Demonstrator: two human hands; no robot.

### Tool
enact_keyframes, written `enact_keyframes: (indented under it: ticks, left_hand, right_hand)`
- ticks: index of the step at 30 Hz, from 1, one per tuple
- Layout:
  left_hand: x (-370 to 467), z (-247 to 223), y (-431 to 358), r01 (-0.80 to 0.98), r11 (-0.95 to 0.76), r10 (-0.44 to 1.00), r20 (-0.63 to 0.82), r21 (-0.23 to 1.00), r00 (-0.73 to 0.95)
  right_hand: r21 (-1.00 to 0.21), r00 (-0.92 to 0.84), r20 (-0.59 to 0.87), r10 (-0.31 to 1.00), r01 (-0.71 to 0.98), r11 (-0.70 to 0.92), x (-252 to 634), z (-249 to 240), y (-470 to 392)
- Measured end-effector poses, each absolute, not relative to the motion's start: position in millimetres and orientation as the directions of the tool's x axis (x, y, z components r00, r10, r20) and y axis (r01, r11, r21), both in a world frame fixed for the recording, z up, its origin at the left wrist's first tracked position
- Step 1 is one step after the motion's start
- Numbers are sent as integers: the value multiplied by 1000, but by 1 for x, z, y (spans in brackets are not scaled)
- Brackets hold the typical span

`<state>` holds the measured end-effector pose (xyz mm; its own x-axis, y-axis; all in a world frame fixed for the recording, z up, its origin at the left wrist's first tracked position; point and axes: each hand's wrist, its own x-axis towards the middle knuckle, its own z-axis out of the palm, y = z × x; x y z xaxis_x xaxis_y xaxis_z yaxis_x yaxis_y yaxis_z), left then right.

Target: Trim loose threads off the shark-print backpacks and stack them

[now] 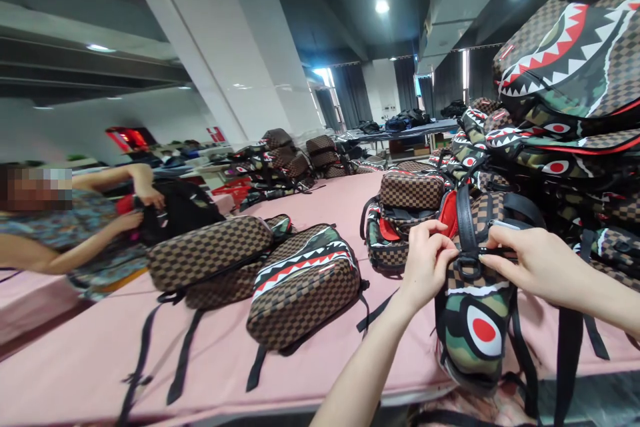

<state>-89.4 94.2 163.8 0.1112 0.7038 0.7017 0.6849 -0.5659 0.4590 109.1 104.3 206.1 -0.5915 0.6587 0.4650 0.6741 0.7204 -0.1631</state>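
A backpack (475,340) with brown checks, green camouflage and a red-and-white eye lies in front of me at the table's near edge. Its black handle strap (466,220) runs through a dark ring (469,268). At the left of this ring, my left hand (425,260) is closed, finger and thumb pinching a black strap end. My right hand (533,263) is closed on the other side, around a slim silver-and-black tool (500,225) whose kind I cannot make out. The fingertips of both hands almost meet at the ring.
More checked backpacks (305,290) lie on the pink table (215,360), straps trailing. An unzipped one (413,190) with red lining stands just beyond my left hand. Shark-mouth backpacks (565,73) are piled high at right. A co-worker (100,233) handles a black bag at left.
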Motion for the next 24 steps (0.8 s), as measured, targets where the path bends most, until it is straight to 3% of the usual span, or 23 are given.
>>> enact_keyframes:
  ticks: [10, 12, 14, 17, 19, 21, 24]
  left_hand:
    - [-71, 156, 92, 555, -619, 662, 749, 556, -11]
    - [-72, 157, 91, 471, -628, 672, 737, 620, -74]
    - [-81, 154, 91, 275, -620, 712, 674, 735, -196]
    - [-104, 131, 95, -191, -527, 833, 459, 828, -308]
    - [-118, 98, 101, -338, -364, 916, 269, 868, -296]
    - [-123, 54, 106, -193, -36, 945, -29, 981, -327]
    - [-112, -15, 112, -91, 279, 923, -293, 956, -248]
  right_hand:
    - [-162, -699, 344, 627, 614, 772, 106, 225, 117]
    - [-180, -691, 349, 633, 614, 769, 108, 224, 115]
    - [-227, -659, 378, 651, 615, 755, 113, 218, 110]
    - [-333, -600, 434, 673, 587, 738, 128, 206, 100]
    - [-391, -550, 457, 699, 581, 714, 143, 195, 94]
    - [-415, -462, 485, 742, 626, 661, 161, 180, 89]
    - [-392, -234, 572, 786, 764, 512, 191, 151, 85]
